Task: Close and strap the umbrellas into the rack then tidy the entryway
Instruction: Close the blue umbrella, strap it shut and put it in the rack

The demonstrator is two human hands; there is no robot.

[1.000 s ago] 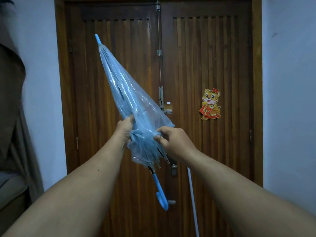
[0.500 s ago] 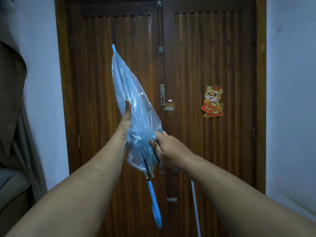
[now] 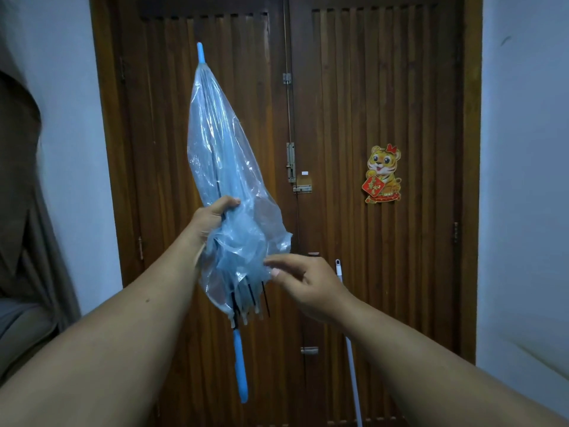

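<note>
Right hand (image 3: 311, 285) lets go since half a second ago; umbrella (image 3: 221, 186) now near upright before the door (image 3: 385, 118). I see left hand (image 3: 209, 218) gripping mid-canopy, right open, fingertips at loose folds. Folded, unstrapped; strap not visible.

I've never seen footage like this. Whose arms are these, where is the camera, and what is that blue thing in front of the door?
No machine here: these are a person's two bare arms, filmed by a camera worn on their head, looking forward and down. The left hand grips a folded umbrella with a clear blue canopy, tip up, blue handle hanging down. The right hand is open, fingertips at the loose canopy folds near the bottom. Behind stands a wooden double door with a tiger sticker, and a white pole leans against it.
</note>
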